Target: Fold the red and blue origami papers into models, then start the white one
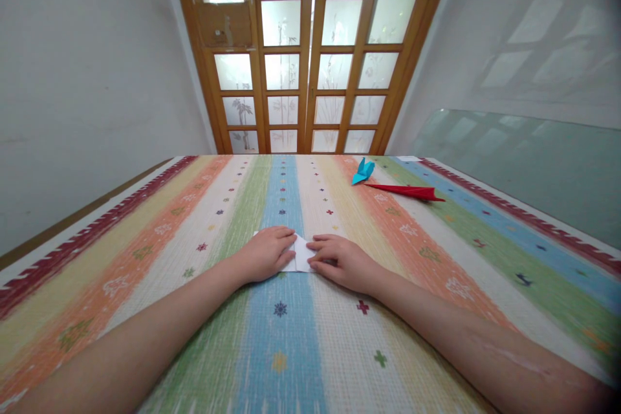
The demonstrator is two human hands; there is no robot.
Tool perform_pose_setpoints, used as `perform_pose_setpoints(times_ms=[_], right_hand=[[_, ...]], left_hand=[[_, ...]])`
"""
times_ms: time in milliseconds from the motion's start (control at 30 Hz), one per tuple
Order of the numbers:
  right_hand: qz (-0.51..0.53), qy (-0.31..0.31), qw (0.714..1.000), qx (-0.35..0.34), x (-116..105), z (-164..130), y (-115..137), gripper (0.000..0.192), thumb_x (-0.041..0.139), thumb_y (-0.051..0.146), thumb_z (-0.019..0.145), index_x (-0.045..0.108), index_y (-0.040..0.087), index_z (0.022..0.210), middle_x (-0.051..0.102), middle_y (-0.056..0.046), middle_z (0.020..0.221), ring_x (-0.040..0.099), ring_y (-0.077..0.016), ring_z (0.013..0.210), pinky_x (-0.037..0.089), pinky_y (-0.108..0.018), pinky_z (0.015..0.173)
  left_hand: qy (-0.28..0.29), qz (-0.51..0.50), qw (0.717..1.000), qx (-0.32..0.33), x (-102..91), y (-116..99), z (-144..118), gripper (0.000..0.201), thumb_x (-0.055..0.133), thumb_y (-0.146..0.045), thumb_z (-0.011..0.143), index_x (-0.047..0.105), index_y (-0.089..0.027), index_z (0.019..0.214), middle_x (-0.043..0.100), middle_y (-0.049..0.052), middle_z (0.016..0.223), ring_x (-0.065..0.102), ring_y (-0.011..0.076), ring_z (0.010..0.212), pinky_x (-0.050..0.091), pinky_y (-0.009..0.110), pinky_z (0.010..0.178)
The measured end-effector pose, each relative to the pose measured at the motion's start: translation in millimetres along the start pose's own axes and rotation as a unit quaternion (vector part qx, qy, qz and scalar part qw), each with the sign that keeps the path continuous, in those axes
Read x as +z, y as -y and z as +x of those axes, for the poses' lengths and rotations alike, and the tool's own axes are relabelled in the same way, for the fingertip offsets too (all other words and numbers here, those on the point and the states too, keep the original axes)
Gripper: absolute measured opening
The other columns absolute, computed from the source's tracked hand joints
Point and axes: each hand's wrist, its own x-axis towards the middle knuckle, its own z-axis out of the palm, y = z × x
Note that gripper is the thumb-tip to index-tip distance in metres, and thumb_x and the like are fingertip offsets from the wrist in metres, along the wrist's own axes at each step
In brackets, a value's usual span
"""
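Observation:
A small sheet of folded white paper [301, 255] lies on the striped cloth, with a crease or overlapping edge near its middle. My left hand [268, 253] rests over its left part, fingers and thumb curled onto the paper. From the other side my right hand [343, 260] holds the right edge, its fingers bent and the thumb close to the index finger. Both hands cover much of the paper, so its full outline is hidden.
Farther back to the right lie a blue folded paper figure [363, 171] and a long, pointed red folded paper piece [405, 191]. A striped tablecloth [279, 343] covers the table. Beyond stand wooden doors [310, 65] with glass panes, and a glass panel [524, 171] leans at the right wall.

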Motion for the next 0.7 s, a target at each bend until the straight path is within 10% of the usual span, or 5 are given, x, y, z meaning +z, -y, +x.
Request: perform_pose_setpoints(times_ms=[700], right_hand=[[-0.015,0.074,0.997,0.033,-0.9,1.4,-7.2,0.046,0.062,0.034,0.093,0.058,0.024,0.138,0.055,-0.009,0.145,0.043,-0.0296,0.139,0.032,-0.051,0.115]], left_hand=[[0.080,0.025,0.995,-0.061,-0.4,-0.9,-3.8,0.080,0.053,-0.061,0.088,0.037,-0.014,0.151,0.033,0.017,0.158,0.028,0.0340,0.147,0.022,0.049,0.118]])
